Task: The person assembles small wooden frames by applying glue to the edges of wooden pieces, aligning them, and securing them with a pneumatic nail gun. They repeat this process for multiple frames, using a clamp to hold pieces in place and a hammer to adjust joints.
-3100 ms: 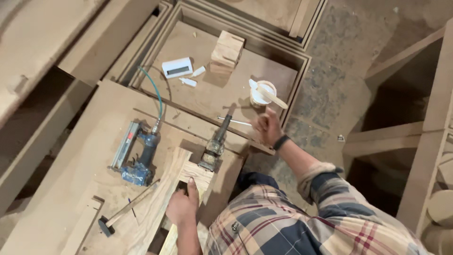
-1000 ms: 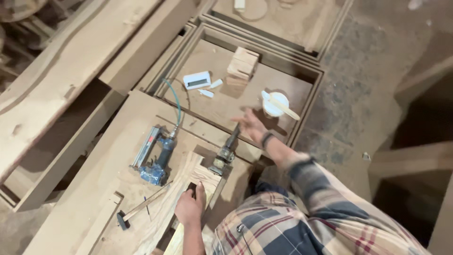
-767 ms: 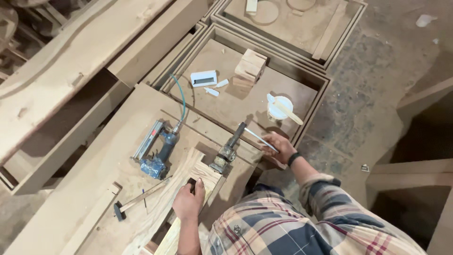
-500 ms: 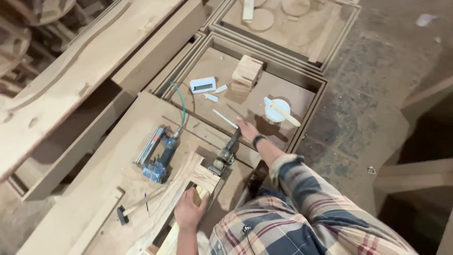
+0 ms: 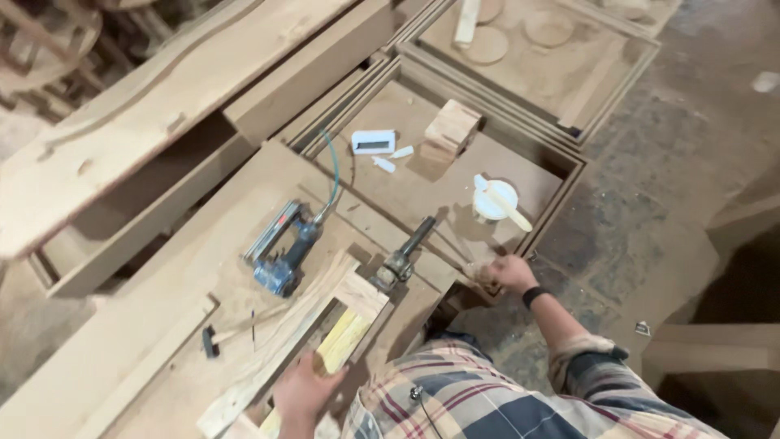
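Left hand point(image 5: 307, 389) rests flat on the pale wooden strip point(image 5: 280, 345) that lies across the work surface point(image 5: 203, 244), fingers spread on it, pinning it rather than wrapping it; grip is open, nothing closed in it. Right hand point(image 5: 510, 272) reaches out to the corner of the shallow wooden tray point(image 5: 561, 191), fingers curled at its rim beside a small blurred bit of wood; whether that grip has actually closed on anything I cannot tell, too blurred.

Just left of the right hand a dark handheld power tool point(image 5: 404, 256) lies on the surface, pointing toward the tray. Further left, a blue nail gun point(image 5: 284, 252) with a green hose point(image 5: 331, 175). A small hammer point(image 5: 223, 335) lies near the strip's lower end. In the tray: a white round container with a stick across it point(image 5: 497, 199), a wood block point(image 5: 449, 130), a white rectangular box point(image 5: 373, 142).

To do it well, I'd judge: keep the left palm pressing the strip down so it doesn't skid, and keep the right wrist clear of the power tool and the white container while working at the rim.
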`<state>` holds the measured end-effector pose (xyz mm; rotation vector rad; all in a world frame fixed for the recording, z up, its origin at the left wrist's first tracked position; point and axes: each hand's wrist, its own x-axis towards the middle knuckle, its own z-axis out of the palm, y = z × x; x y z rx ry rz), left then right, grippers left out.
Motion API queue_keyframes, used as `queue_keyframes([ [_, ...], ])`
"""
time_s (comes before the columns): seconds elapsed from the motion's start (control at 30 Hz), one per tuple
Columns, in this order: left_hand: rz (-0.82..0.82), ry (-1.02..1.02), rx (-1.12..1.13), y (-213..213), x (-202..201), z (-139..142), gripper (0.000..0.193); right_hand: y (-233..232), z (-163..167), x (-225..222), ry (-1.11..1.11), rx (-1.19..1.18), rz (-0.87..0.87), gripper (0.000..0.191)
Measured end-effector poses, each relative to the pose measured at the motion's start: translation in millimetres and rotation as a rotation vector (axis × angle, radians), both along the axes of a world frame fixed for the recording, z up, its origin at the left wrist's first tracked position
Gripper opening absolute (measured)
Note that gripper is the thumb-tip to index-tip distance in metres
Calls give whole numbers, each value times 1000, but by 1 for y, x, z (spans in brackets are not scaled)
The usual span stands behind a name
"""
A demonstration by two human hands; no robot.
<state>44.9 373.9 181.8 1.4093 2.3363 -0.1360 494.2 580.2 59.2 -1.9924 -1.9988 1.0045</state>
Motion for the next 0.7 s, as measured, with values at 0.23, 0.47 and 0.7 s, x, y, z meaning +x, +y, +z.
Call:
queue_keyframes([
  [0.23,45,-400,118,-10,-19,74,70,-43,14,-140,676,-278,519,64],
  [0.47,-1,-1377,854,-14,-55,84,69,-93,133,-301,1441,-291,1007,93],
  [0.7,323,-1180,1255,-38,-35,72,66,-136,201,-322,1645,-290,827,86],
])
